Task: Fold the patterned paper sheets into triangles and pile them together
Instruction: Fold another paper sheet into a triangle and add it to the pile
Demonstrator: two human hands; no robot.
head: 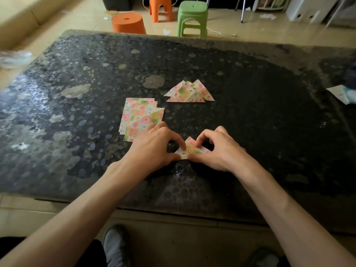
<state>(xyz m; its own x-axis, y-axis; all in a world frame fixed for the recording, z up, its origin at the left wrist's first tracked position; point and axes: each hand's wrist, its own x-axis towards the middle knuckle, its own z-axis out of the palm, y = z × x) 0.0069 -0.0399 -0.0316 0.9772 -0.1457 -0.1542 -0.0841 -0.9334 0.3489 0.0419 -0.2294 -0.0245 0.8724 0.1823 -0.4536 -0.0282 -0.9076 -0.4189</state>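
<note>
A small folded triangle of patterned paper (190, 148) lies on the dark table near the front middle. My left hand (154, 147) pinches its left corner between thumb and forefinger. My right hand (219, 149) pinches its right side, fingers curled over the top edge. A stack of flat square patterned sheets (139, 116) lies just beyond my left hand. Farther back, a pile of folded triangles (189, 92) sits overlapping on the table.
The dark speckled glass table (77, 112) fills the view. A white paper and a dark object (342, 93) lie at its right edge. Orange stools (128, 23) and a green stool (192, 18) stand on the floor beyond. My shoes show below the front edge.
</note>
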